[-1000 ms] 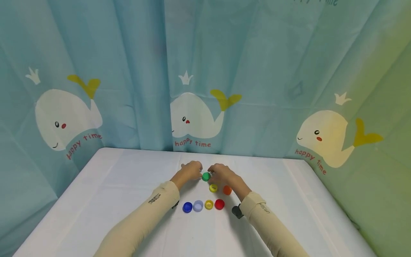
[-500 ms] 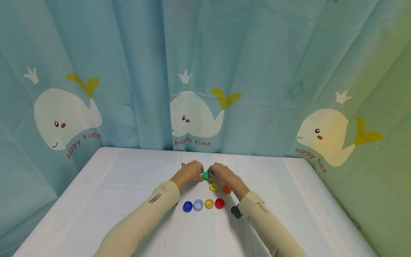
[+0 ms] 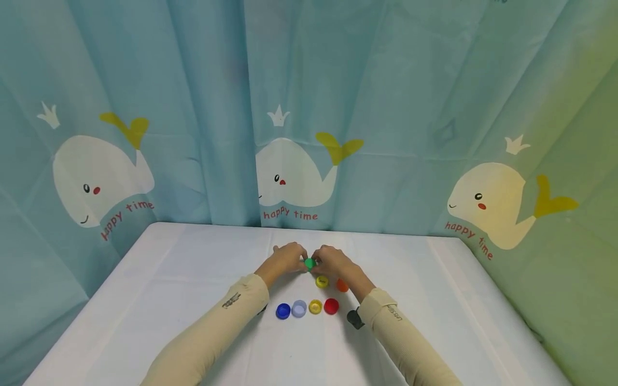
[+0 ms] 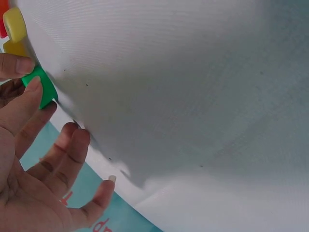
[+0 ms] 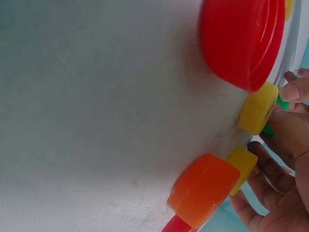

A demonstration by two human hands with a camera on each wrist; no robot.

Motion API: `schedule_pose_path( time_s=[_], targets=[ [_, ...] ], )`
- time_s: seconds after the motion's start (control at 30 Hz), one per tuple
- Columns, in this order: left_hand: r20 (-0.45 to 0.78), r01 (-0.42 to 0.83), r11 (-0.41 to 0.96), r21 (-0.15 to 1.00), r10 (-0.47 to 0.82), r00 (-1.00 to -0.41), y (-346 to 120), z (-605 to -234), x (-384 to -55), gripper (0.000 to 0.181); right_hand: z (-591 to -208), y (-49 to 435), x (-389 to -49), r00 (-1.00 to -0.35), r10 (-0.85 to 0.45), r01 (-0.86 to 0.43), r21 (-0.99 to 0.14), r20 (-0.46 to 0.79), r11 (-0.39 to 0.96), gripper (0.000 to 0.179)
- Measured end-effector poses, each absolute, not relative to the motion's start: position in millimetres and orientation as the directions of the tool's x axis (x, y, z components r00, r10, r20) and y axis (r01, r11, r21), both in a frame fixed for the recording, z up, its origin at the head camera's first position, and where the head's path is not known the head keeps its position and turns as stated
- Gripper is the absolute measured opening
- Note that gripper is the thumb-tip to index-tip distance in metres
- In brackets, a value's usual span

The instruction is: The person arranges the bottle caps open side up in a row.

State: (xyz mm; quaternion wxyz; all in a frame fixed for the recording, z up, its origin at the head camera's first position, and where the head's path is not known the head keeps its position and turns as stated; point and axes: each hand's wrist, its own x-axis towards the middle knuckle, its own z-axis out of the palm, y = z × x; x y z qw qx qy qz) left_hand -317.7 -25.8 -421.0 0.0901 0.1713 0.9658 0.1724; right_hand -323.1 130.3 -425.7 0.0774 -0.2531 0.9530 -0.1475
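Observation:
A green bottle cap (image 3: pixel 309 263) sits between my two hands near the far side of the white table. My left hand (image 3: pixel 287 258) pinches it from the left, thumb on its face and a fingertip at its edge in the left wrist view. From the other side my right hand (image 3: pixel 335 261) also pinches it, partly covering the cap (image 5: pixel 284 103) in the right wrist view. Closest to the right hand are a yellow cap (image 3: pixel 322 282) and an orange cap (image 3: pixel 342 285). Another yellow cap (image 5: pixel 243 170), hidden in the head view, shows by the right hand's fingers.
Nearer the body, a row holds a dark blue cap (image 3: pixel 283 311), a pale lilac cap (image 3: pixel 299 309), a yellow cap (image 3: pixel 315 306) and a red cap (image 3: pixel 331 306). Behind the white table (image 3: pixel 193 300) hangs a blue curtain (image 3: pixel 396 134) with whale prints.
The fingers of both hands have closed in on the green cap from either side, from beside it to pinching it. The other caps have stayed put.

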Motion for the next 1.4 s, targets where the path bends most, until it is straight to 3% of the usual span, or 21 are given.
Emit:
schedule_pose_path(
  time_s=[0.23,0.53,0.83,1.4],
  targets=[
    [-0.124,0.299,0.872,0.388,0.371,-0.92,-29,-426,-316,0.027,-430,132,-321,-0.864,-0.492,-0.43,-0.353,-0.108,0.831,0.031],
    [-0.083,0.351,0.832,0.431,0.423,-0.902,-37,-430,-323,0.029,-424,133,-319,-0.855,-0.516,-0.48,-0.288,-0.06,0.829,0.032],
    [-0.007,0.364,0.684,0.632,0.476,-0.88,-38,-417,-298,0.031,-418,138,-312,-0.856,-0.515,-0.47,-0.354,-0.041,0.809,0.031],
    [0.186,0.323,0.466,0.824,0.316,-0.93,-35,-409,-272,0.03,-405,150,-286,-0.773,-0.591,-0.627,-0.416,0.23,0.658,0.027]
  ],
)
